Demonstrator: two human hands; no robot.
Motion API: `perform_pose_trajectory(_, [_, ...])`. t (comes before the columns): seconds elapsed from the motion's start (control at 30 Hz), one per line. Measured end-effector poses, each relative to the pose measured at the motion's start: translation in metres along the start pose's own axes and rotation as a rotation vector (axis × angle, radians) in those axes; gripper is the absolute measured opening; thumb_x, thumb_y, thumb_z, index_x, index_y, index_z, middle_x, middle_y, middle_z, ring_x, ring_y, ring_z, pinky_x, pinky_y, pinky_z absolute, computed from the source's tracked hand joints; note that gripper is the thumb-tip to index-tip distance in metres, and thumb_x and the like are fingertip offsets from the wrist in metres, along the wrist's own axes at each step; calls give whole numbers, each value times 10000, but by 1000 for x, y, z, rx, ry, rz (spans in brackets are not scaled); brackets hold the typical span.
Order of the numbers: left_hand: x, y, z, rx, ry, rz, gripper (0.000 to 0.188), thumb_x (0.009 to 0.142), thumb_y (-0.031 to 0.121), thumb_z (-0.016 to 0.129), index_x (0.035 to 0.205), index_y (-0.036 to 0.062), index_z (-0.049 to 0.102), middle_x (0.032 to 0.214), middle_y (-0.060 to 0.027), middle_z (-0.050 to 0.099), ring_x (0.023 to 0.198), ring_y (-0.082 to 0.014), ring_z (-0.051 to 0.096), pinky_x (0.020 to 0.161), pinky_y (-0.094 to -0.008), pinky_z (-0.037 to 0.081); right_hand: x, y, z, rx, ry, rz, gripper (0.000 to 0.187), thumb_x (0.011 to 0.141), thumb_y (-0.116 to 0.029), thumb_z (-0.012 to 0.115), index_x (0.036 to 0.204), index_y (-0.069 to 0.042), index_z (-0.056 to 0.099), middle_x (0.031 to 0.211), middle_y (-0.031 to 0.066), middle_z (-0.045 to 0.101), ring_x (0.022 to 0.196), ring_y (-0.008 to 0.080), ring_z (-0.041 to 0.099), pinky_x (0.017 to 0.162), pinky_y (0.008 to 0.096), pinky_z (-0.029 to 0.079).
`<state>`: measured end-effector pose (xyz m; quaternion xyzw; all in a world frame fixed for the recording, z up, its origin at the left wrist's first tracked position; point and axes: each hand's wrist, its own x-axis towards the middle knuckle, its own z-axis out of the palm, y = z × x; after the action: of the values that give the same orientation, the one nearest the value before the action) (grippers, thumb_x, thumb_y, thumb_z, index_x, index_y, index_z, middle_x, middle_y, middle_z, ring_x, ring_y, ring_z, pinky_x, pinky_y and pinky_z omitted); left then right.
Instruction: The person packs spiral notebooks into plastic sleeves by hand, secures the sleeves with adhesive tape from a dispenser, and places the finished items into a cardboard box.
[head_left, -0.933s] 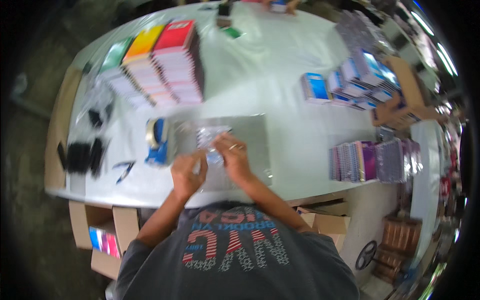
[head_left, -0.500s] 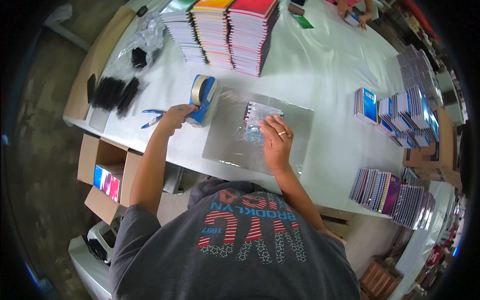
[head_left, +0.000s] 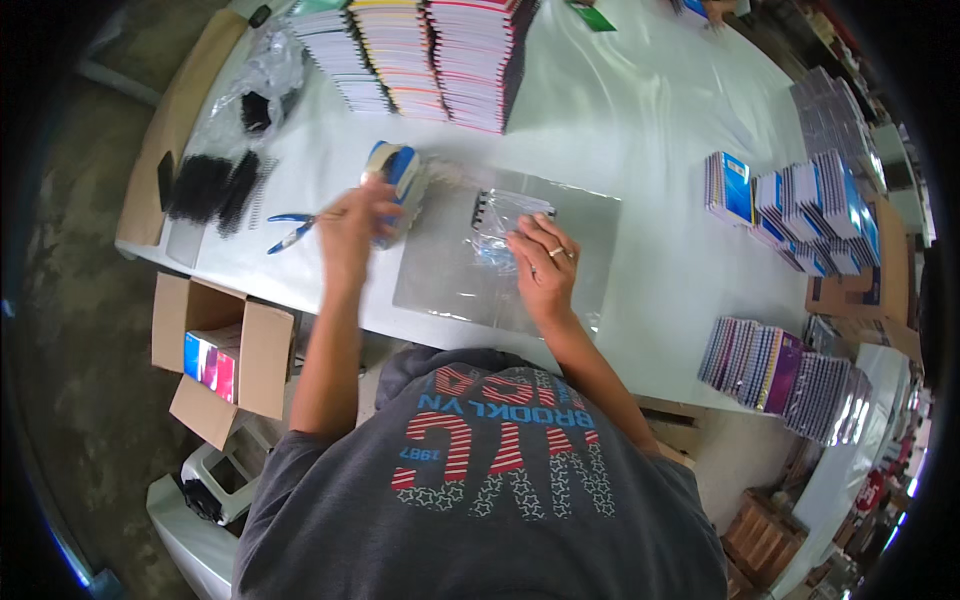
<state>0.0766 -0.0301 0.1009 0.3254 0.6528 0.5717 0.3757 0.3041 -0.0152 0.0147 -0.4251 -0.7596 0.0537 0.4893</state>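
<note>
White surface (head_left: 690, 270): plastic-wrapped notebook (head_left: 505, 210) on grey sheet (head_left: 450, 288), right hand (head_left: 545, 268) on its edge. Left hand (head_left: 349, 225) blurred at blue tape dispenser (head_left: 406, 172). Cannot tell whether either hand's fingers clamp. Notebook stacks (head_left: 430, 65) beyond; open carton (head_left: 267, 362) nearby; grey floor (head_left: 105, 330) left.

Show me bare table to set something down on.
The white tabletop has a wide bare stretch between the plastic sheet and the blue notebooks, continuing right of the tall notebook stacks. Left of the sheet is crowded: black coils, pliers, left hand, tape dispenser.
</note>
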Motion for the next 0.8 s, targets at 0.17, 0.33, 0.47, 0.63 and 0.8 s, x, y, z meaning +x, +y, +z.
perform_pose_trajectory(0.17, [-59,-21,92,-14,-239,-329,368,874,366,637,711,36,648,587,-33,581,435,-71,466,412,-204,357,3,-2,-1,12,-12,-14,187,742,-44,701,905,-125,659,1053,12,657,1087,193,572,870,336,398])
perform_pose_trajectory(0.33, [-67,-37,90,36,-173,-355,395,850,371,668,660,30,607,549,-27,552,433,-61,451,405,-201,340,2,-3,-4,143,-26,109,253,756,-67,694,997,-125,639,1168,10,608,1073,181,564,861,341,406])
perform_pose_trajectory(0.47, [-66,-47,89,97,-147,-251,446,828,403,687,617,25,580,537,-26,551,447,-61,466,406,-207,340,9,-12,-12,-73,-155,77,331,759,-97,683,1085,-124,634,1241,13,566,1085,182,542,873,354,408])
perform_pose_trajectory(0.63, [-43,-108,70,558,-132,-11,461,769,441,722,604,31,589,536,-87,568,445,-143,508,438,-297,399,24,-12,-24,-114,-405,27,405,752,-108,650,1155,-129,613,1301,22,523,1147,227,494,928,397,383])
perform_pose_trajectory(0.8, [-53,-131,59,835,-496,65,381,767,422,666,756,41,680,723,-187,646,683,-335,650,613,-425,489,67,-30,-9,-173,-521,116,587,666,-195,743,1212,-127,537,1253,125,535,1163,340,470,1005,472,298])
